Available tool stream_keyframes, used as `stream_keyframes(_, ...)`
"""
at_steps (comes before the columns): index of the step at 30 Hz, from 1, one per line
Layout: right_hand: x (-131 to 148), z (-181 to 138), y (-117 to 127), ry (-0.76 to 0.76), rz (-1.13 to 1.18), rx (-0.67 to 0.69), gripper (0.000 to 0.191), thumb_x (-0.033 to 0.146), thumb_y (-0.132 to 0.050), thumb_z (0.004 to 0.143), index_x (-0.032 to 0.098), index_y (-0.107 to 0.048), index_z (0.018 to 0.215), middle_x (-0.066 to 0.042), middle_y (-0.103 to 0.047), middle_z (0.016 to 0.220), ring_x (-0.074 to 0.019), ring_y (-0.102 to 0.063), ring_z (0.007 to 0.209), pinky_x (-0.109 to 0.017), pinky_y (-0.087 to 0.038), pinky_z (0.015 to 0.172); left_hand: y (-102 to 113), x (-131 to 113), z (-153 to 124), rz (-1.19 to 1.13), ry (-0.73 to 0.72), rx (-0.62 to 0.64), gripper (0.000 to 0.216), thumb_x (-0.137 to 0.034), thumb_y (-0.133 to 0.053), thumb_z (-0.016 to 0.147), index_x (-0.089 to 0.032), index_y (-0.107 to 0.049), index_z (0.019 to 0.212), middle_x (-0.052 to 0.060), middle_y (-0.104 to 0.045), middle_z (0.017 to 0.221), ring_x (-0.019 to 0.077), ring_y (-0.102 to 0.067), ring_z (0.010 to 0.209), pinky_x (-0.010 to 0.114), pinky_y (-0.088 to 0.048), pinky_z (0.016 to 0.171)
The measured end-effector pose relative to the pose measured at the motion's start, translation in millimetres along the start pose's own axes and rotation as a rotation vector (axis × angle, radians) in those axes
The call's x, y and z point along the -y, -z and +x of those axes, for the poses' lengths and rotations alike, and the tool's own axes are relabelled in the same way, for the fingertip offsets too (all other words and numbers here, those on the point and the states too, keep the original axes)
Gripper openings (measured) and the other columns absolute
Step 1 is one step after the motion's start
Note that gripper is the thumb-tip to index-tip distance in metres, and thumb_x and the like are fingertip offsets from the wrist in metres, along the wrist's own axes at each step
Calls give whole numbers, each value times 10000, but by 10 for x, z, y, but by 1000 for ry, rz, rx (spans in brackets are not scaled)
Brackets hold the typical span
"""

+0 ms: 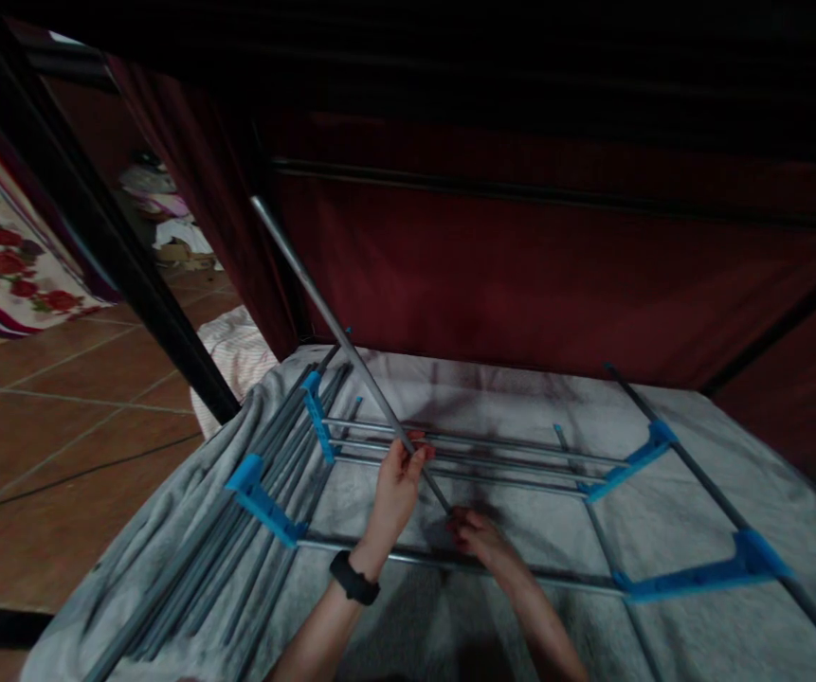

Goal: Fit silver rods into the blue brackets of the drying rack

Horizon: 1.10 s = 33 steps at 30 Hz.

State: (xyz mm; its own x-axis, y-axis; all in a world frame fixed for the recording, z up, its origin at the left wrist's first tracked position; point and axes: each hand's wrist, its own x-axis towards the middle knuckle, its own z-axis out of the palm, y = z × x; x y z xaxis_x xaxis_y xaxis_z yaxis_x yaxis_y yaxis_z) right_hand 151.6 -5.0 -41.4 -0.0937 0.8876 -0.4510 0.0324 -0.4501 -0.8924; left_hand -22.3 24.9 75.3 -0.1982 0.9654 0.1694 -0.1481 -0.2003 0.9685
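A long grey metal tube [329, 317] slants up to the left, raised above the bed. My left hand [400, 483], with a black band at the wrist, pinches it partway along. Lower down, my right hand [475, 532] has its fingers closed at the tube's thinner bottom end. Below both hands lies a rack frame of metal rods [507, 466] joined by blue plastic brackets. Two brackets are on the left, a near one [265, 502] and a far one [318, 417]. On the right are another near bracket [706, 568] and a far one [631, 462].
Several loose grey tubes [201, 568] lie in a bundle on the grey blanket [521, 384] at the left. A dark bed post [116, 246] stands at the left, and a dark red curtain [556, 275] hangs behind. A cable [81, 478] crosses the tiled floor [59, 426].
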Motion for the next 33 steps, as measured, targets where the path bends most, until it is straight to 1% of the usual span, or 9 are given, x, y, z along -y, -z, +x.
stream_keyframes(5,-39,51,4,11,-42,-1,390,361,-600,642,239,-680,1003,-51,-694,922,-184,-612,752,-356,-498,726,10,37,4,51,-4,63,303,-386,-606,841,-179,-562,1058,32,-678,850,178,-667,815,313,-503,801)
stream_keyframes(10,-97,81,17,16,-96,13,422,397,-592,686,243,-665,1071,-51,-701,960,-189,-628,795,-363,-508,761,17,87,8,78,-3,73,311,-377,-589,853,-180,-546,1089,32,-669,868,175,-666,827,310,-506,807)
stream_keyframes(15,-124,83,11,33,-127,-10,384,386,-600,686,243,-673,1035,-49,-697,964,-194,-635,818,-355,-508,761,-8,153,-16,112,-25,99,329,-362,-560,870,-188,-513,1145,32,-656,889,172,-661,837,316,-505,821)
stream_keyframes(19,-87,69,-4,43,-137,-22,331,337,-596,686,233,-681,989,-51,-694,932,-188,-630,783,-349,-505,743,-34,271,-94,149,-20,152,286,-346,-538,879,-196,-521,1122,34,-656,897,177,-655,857,316,-507,816)
stream_keyframes(22,-52,47,-9,47,-133,-24,313,292,-594,674,234,-678,971,-45,-695,901,-186,-624,772,-341,-502,731,-48,372,-160,177,-13,161,267,-319,-527,883,-204,-518,1124,22,-650,873,172,-648,853,309,-501,811)
stream_keyframes(27,-47,40,-19,48,-146,-41,299,295,-572,683,234,-677,957,-30,-680,837,-172,-606,744,-322,-493,700,-69,498,-234,197,12,195,251,-272,-502,885,-201,-508,1125,28,-644,897,168,-648,857,306,-503,804)
stream_keyframes(30,-77,57,-18,60,-156,-41,294,334,-570,692,230,-677,945,-26,-675,822,-167,-600,731,-319,-490,691,-68,507,-242,226,-14,226,262,-244,-471,895,-199,-496,1152,30,-639,904,163,-640,863,303,-495,815)
stream_keyframes(33,-108,71,0,99,-164,-32,303,361,-565,698,228,-672,949,-36,-680,851,-169,-608,735,-319,-497,677,-43,454,-222,295,-67,232,276,-224,-440,908,-203,-492,1179,15,-627,874,153,-623,839,295,-482,813)
